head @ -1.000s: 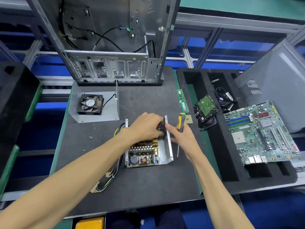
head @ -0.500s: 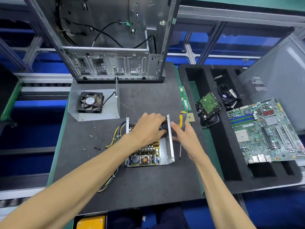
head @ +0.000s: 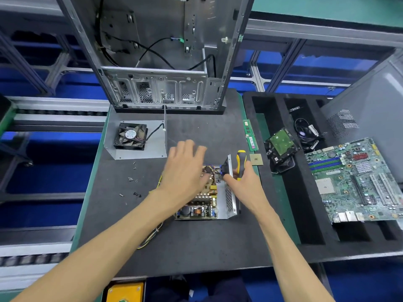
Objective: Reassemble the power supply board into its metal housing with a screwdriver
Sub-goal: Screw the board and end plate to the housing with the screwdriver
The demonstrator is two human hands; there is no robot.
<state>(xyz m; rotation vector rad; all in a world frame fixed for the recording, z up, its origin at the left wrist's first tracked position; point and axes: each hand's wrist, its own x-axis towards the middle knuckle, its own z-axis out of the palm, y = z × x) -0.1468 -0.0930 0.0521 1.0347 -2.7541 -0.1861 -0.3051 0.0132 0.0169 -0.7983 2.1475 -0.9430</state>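
Note:
The power supply board [head: 201,207] lies in its open metal housing [head: 230,199] in the middle of the dark mat. My left hand [head: 185,171] hovers over the far half of the board with fingers spread and straight, hiding that part. My right hand [head: 242,179] holds the yellow and black screwdriver [head: 241,163] at the housing's right wall, handle pointing away from me, shaft running down beside the wall. A bundle of coloured wires [head: 152,235] trails off the board's left side toward the front.
An open computer case [head: 161,88] stands at the back. A fan on a metal cover [head: 133,138] lies left of it, loose screws [head: 133,179] nearby. At right are RAM sticks [head: 250,135], a CPU [head: 256,159], and a foam tray [head: 290,216] holding a hard drive [head: 281,142] and motherboard [head: 357,179].
My left hand lifted off the board's far end and spread its fingers. My right hand closed around the screwdriver handle beside the housing wall. The view shifted slightly.

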